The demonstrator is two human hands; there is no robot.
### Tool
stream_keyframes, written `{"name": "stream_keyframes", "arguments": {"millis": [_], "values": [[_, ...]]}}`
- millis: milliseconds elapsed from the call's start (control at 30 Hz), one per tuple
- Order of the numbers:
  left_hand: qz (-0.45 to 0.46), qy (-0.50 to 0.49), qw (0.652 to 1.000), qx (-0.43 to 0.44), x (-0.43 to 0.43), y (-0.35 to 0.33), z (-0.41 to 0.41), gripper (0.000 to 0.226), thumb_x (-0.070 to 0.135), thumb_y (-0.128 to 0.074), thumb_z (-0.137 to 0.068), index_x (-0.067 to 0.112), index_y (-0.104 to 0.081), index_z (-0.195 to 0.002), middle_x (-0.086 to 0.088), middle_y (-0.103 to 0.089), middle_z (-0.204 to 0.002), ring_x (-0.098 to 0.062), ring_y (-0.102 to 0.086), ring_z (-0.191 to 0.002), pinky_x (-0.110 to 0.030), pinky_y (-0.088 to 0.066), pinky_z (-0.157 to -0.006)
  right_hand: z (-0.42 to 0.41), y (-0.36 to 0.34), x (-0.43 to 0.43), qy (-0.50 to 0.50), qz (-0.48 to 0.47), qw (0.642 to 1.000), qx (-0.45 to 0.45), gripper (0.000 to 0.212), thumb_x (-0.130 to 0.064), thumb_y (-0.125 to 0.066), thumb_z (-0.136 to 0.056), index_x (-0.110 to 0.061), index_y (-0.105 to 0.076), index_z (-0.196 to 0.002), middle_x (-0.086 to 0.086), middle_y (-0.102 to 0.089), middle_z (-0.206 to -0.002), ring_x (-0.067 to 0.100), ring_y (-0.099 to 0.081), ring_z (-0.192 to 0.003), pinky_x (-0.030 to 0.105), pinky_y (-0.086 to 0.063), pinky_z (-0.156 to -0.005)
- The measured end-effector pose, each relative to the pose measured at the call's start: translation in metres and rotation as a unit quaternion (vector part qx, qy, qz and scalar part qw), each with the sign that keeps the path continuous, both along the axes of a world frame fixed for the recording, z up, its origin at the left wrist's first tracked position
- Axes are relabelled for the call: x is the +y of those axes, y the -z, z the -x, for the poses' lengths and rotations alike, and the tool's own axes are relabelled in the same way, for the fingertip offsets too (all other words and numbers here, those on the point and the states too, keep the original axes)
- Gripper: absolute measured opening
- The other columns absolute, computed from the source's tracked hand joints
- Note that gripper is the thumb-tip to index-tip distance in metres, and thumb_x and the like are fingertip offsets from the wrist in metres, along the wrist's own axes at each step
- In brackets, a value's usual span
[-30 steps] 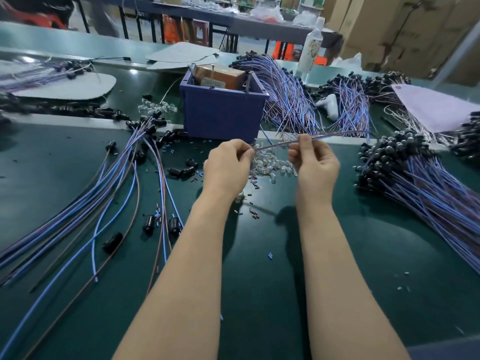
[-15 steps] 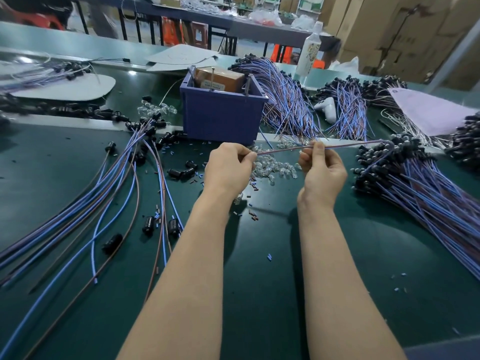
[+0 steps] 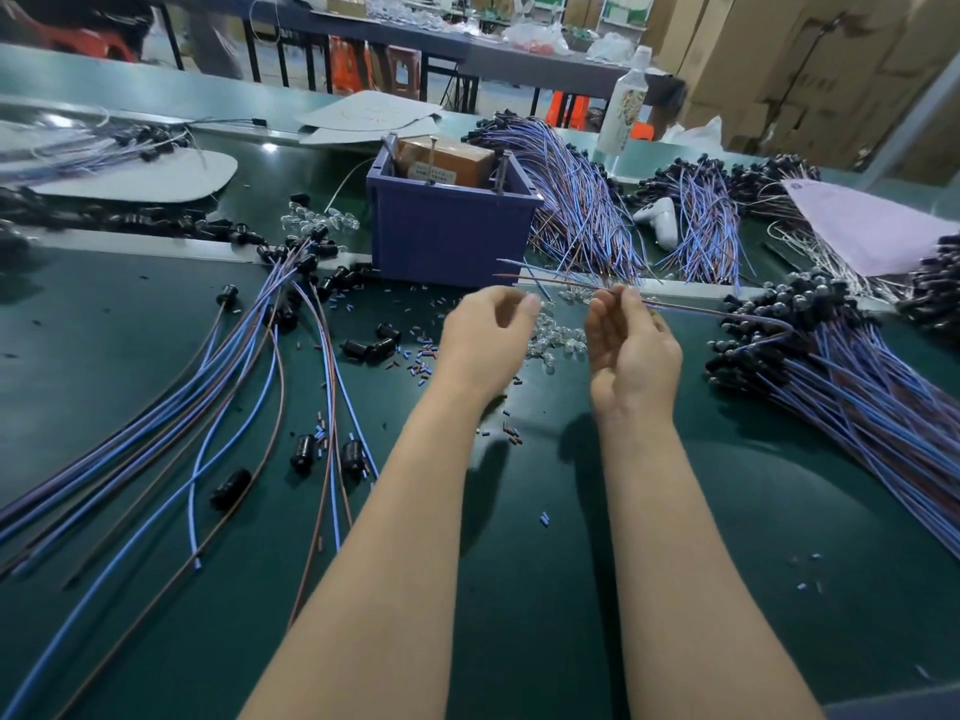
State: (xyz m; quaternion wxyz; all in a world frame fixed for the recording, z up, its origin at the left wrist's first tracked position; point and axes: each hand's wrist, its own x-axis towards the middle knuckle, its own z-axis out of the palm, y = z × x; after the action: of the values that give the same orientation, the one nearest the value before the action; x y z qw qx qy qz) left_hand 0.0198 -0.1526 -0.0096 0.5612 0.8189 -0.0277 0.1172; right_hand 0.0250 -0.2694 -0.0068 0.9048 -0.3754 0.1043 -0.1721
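My right hand [image 3: 631,345] pinches a thin brown-and-blue wire pair [image 3: 691,307] between thumb and fingertips above the green table. The pair's bare ends stick out to the left, past the front of the blue bin, and its other end runs right to a black-capped bundle [image 3: 857,387]. A short gap to the left, my left hand [image 3: 483,335] hovers with loosely curled fingers, and I see nothing in it. A small heap of clear LEDs [image 3: 558,340] lies on the table between and under the two hands.
A blue bin [image 3: 447,236] holding a brown box stands just behind the hands. Long loose blue and brown wires [image 3: 249,366] with black sockets [image 3: 369,348] spread over the left. More wire bundles, a white bottle [image 3: 621,111] and a paper sheet [image 3: 857,226] sit behind and right.
My left hand has let go of the wire pair's end and its fingers have loosened. The free ends now stick out left of my right hand, which still pinches the pair.
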Motion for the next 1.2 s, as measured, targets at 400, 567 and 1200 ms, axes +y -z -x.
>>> {"name": "stream_keyframes", "arguments": {"millis": [400, 567, 1200], "values": [[0.301, -0.152, 0.942, -0.003, 0.014, 0.002, -0.008, 0.028, 0.018, -0.051, -0.098, 0.017, -0.060, -0.071, 0.002, -0.058, -0.063, -0.007, -0.052, -0.056, -0.021, -0.044, -0.060, 0.024, -0.011, 0.027, -0.167, 0.419, 0.891, -0.057, 0.034, -0.026, -0.053, -0.097, -0.012, -0.060, -0.067, -0.003, -0.056, -0.051, 0.009, -0.048, -0.044, 0.018, -0.040, -0.043], [0.317, -0.166, 0.933, 0.028, 0.022, 0.001, -0.011, 0.032, 0.018, -0.048, -0.099, 0.019, -0.059, -0.069, 0.005, -0.051, -0.060, -0.002, -0.044, -0.050, -0.013, -0.037, -0.048, 0.023, -0.009, 0.032, 0.123, 0.714, 0.682, -0.099, 0.019, -0.025, -0.054, -0.095, -0.013, -0.068, -0.100, -0.001, -0.066, -0.101, 0.019, -0.056, -0.102, 0.031, -0.039, -0.092], [0.264, -0.081, 0.960, 0.055, 0.009, 0.003, -0.006, 0.019, 0.014, -0.051, -0.097, 0.012, -0.060, -0.081, 0.001, -0.064, -0.075, -0.011, -0.062, -0.071, -0.021, -0.051, -0.071, 0.005, 0.017, 0.042, 0.002, 0.375, 0.926, 0.033, 0.018, -0.009, -0.051, -0.096, -0.018, -0.054, -0.080, 0.000, -0.065, -0.072, 0.012, -0.063, -0.067, 0.029, -0.054, -0.069]]}}
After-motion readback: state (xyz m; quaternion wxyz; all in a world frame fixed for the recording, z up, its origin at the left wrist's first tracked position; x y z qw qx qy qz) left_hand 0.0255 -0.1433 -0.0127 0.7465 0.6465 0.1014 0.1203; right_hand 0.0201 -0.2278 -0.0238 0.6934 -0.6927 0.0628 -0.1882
